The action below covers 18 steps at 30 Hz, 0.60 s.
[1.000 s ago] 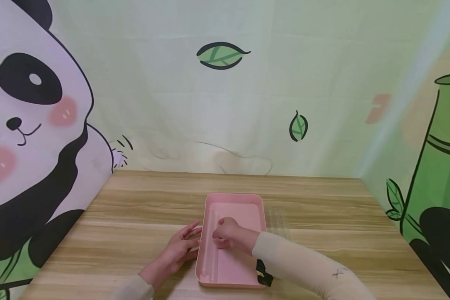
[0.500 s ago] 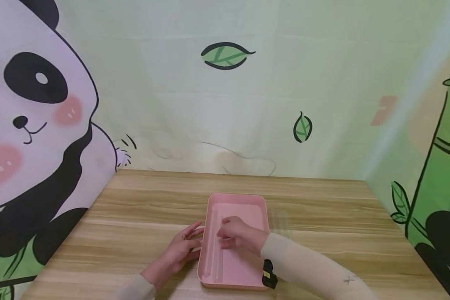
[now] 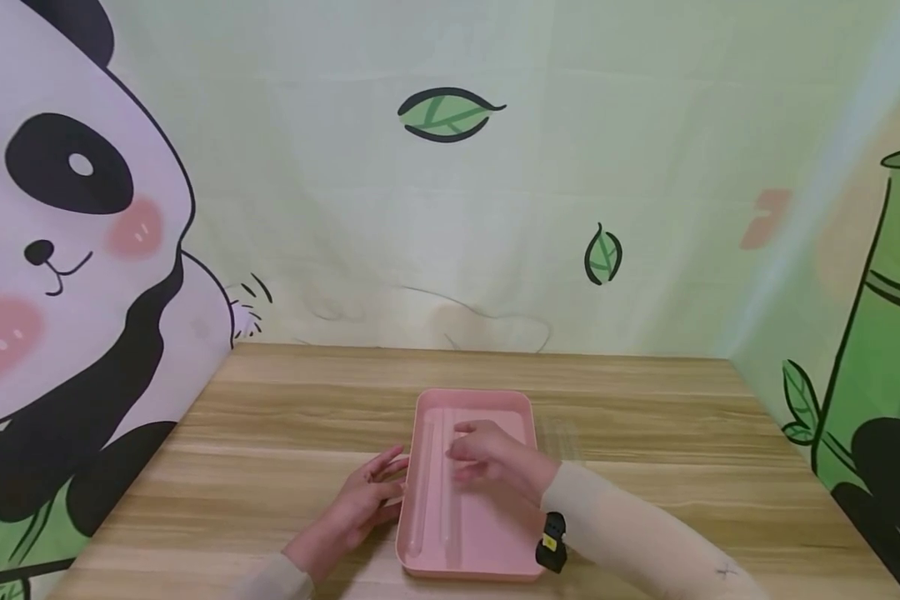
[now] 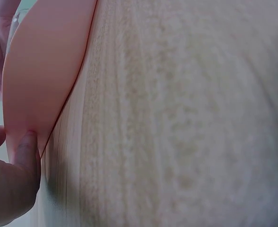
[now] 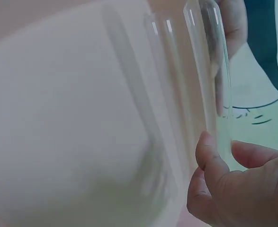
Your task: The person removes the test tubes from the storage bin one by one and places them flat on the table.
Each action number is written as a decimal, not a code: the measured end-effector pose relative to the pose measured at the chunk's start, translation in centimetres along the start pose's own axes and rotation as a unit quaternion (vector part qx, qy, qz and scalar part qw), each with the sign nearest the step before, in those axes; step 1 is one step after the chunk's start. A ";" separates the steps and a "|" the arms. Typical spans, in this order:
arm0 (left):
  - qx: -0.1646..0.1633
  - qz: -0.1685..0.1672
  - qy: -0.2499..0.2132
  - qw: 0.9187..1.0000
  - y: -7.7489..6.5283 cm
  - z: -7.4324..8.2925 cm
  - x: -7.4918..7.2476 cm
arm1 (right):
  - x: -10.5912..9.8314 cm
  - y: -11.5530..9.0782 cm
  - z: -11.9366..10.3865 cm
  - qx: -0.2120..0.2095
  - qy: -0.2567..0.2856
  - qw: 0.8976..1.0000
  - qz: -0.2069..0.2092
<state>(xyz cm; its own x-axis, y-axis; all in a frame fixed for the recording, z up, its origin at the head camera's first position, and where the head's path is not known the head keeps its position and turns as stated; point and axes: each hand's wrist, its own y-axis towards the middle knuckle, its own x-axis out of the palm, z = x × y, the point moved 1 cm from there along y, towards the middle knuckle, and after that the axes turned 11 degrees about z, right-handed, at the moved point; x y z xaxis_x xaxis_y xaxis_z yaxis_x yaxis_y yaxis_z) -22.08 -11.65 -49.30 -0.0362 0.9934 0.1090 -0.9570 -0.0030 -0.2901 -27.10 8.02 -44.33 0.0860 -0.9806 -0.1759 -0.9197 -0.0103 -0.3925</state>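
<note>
A pink tray [image 3: 495, 546] lies lengthwise on the table. Along its left wall a clear test tube [image 3: 420, 500] rests on the tray floor. My right hand [image 3: 498, 454] is over the middle of the tray and pinches a second clear test tube [image 5: 200, 61] between thumb and fingers, its rounded end at the top of the right wrist view. This tube is parallel to the first, and blurred in the head view. My left hand [image 3: 362, 500] touches the tray's left wall with spread fingertips; the left wrist view shows a finger [image 4: 29, 146] against the wall's outer face.
Just right of the tray, several faint clear tubes [image 3: 566, 437] lie on the wooden table [image 3: 307, 400], partly hidden by the right sleeve [image 3: 615, 517]. A printed cloth backdrop [image 3: 330, 208] stands behind the table.
My right hand has shifted to the right, and the pinched test tube has moved with it, away from the tube at the left wall. The left hand has stayed at the tray's side.
</note>
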 end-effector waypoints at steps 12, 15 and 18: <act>0.002 -0.003 -0.004 1.000 0.0 -0.1 0.0 | -1.9 -1.1 -1.6 -0.023 0.053 0.998 -0.024; 0.003 -0.001 0.001 1.000 0.0 -0.2 -0.1 | -2.5 -1.1 -1.9 -0.038 0.065 0.996 -0.040; 0.004 0.000 0.003 1.000 0.1 -0.3 0.0 | -3.3 -1.2 -2.0 -0.053 0.071 0.995 -0.052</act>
<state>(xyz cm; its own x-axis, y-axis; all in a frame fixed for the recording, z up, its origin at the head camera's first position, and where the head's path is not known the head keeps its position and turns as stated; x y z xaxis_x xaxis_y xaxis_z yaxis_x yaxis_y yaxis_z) -22.08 -11.61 -49.59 -0.0342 0.9940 0.1034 -0.9593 -0.0036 -0.2824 -27.02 10.84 -41.44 0.1352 -0.9908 -0.0062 -0.9445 -0.1270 -0.3028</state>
